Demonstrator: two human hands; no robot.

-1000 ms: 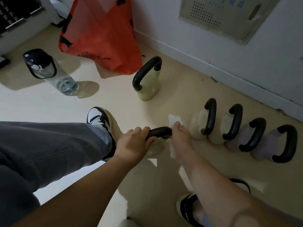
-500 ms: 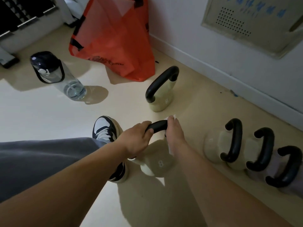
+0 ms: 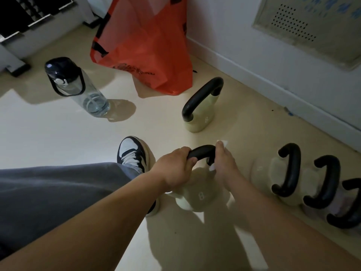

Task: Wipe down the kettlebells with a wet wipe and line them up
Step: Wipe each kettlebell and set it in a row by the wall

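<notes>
A pale green kettlebell [image 3: 197,196] with a black handle and an "8" on its side stands on the floor below me. My left hand [image 3: 173,171] grips the left end of its handle. My right hand [image 3: 224,163] presses a white wet wipe [image 3: 222,143] around the handle's right end. Another pale green kettlebell [image 3: 201,118] stands alone farther back. To the right, three kettlebells stand side by side in a row along the wall: two pale green ones [image 3: 261,173] [image 3: 308,182] and a pinkish one [image 3: 340,206] partly cut off.
An orange plastic bag [image 3: 144,45] leans near the wall. A clear water bottle [image 3: 78,89] with a dark lid stands at the left. My shoe [image 3: 132,153] and grey trouser leg [image 3: 48,194] are beside the held kettlebell. The wall skirting [image 3: 273,81] runs diagonally at the right.
The view has shifted, so the row sits farther right. My right hand with the wipe slid up from the kettlebell's body to the handle's right end. The left hand keeps its grip.
</notes>
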